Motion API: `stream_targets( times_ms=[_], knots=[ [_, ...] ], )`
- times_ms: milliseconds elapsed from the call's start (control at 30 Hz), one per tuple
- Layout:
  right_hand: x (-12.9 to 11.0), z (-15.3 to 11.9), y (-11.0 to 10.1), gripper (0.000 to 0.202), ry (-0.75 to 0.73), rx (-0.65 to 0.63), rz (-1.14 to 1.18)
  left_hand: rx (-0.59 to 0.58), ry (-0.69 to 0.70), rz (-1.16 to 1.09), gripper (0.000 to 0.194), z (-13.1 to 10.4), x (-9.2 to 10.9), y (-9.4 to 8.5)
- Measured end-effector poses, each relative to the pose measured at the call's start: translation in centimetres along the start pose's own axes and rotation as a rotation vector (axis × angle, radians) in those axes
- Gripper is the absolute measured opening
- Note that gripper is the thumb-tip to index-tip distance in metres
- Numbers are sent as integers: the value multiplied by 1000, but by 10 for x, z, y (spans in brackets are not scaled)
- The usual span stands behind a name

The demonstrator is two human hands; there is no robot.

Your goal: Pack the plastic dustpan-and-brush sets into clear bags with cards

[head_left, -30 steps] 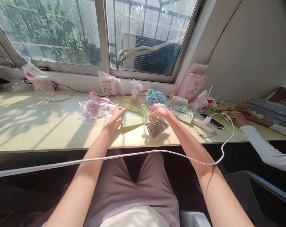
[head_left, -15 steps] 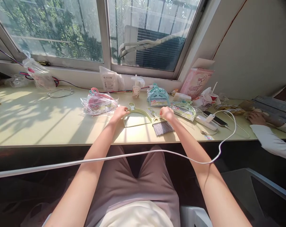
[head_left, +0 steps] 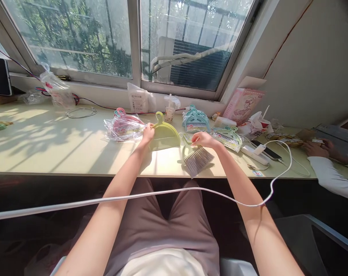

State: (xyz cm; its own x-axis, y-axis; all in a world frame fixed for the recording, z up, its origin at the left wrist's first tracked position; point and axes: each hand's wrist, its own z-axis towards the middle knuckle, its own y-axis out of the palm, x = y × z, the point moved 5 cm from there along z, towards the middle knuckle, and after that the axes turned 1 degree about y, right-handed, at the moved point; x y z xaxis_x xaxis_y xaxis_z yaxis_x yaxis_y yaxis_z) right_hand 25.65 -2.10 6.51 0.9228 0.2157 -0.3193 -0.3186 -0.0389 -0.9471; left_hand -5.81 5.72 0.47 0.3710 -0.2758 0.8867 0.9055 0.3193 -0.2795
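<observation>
In my left hand (head_left: 149,133) is the left edge of a yellow-green dustpan (head_left: 164,137), which is tilted up with its looped handle pointing toward the window. My right hand (head_left: 202,139) grips a small hand brush (head_left: 197,160) by its green body, its grey bristles fanned toward the table's front edge. The brush is to the right of the dustpan. Left of my left hand lies a pink dustpan set (head_left: 125,125) in clear wrap. Beyond my right hand are a teal dustpan set (head_left: 196,118) and a wrapped green set (head_left: 229,137).
A white cable (head_left: 168,190) hangs across my forearms, leading to a power strip (head_left: 255,154) beside a phone (head_left: 267,150). A drink cup (head_left: 170,111), a pink box (head_left: 244,105) and plastic bags line the window side. Another person's hand (head_left: 317,148) is at far right.
The dustpan has been tipped up from lying flat, its inner face now showing. The brush has lifted and turned, its bristles nearer the front edge. The view has shifted slightly.
</observation>
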Motion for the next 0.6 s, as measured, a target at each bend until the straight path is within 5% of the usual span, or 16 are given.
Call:
stream_targets(
  times_ms=[133, 233, 367, 600],
  knots=[
    [-49, 8, 8, 6, -102, 75, 109, -132, -9, -187, 12, -8, 13, 4],
    [-71, 21, 17, 4, -23, 228, 139, -264, 10, -242, 25, -18, 23, 8],
    [-80, 36, 28, 6, 73, 376, 119, -397, 78, -242, 47, -27, 28, 13],
    [-81, 39, 28, 14, -19, 525, 21, -414, 101, -288, 53, -25, 24, 17]
  ],
)
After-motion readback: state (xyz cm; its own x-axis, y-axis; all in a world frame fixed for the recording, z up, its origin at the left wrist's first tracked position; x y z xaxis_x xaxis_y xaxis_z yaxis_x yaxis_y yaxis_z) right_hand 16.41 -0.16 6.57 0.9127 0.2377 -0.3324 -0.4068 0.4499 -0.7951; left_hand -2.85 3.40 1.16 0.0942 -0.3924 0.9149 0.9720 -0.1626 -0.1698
